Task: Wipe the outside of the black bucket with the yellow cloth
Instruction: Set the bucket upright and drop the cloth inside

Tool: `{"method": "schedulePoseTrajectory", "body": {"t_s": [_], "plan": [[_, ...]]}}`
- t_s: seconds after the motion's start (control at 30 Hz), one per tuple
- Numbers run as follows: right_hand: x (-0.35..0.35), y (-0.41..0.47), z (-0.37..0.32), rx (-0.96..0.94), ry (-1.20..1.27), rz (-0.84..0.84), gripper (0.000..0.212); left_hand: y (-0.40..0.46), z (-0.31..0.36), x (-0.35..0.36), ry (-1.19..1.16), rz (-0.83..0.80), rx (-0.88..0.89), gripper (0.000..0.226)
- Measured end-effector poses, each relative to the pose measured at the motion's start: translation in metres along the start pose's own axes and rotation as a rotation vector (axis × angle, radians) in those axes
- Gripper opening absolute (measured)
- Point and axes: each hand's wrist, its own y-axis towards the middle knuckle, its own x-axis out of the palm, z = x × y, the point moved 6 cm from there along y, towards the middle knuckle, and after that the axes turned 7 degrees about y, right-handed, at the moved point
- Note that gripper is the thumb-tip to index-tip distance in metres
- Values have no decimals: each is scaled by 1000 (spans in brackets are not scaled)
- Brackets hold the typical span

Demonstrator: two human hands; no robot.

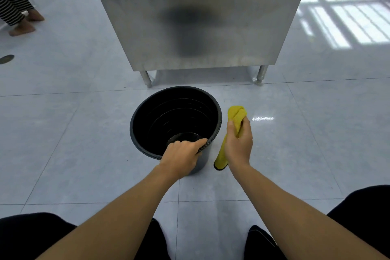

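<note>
The black bucket (pixel 145 116) stands upright on the tiled floor in front of me, empty inside. My left hand (pixel 181 154) grips its near rim, fingers curled over the edge. Just to the right of the bucket, my right hand (pixel 239 143) holds the yellow cloth (pixel 237 115). The cloth bunches above my fingers and hangs down below my palm. It sits close beside the bucket's right wall; whether it touches the wall I cannot tell.
A stainless steel cabinet (pixel 200 17) on short legs stands right behind the bucket. Another person's striped trouser legs and brown shoes (pixel 21 21) are at the far left. My dark-clothed knees (pixel 31 236) frame the bottom of the view.
</note>
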Motion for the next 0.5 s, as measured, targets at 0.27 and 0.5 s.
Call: {"method": "schedulePoseTrajectory", "body": {"t_s": [0.27, 0.5], "plan": [[41, -15, -6, -541, -486, -448, 40, -4, 12, 10, 36, -124, 6, 35], [58, -18, 1, -479, -965, -596, 39, -8, 4, 14, -26, -199, -25, 30]]}}
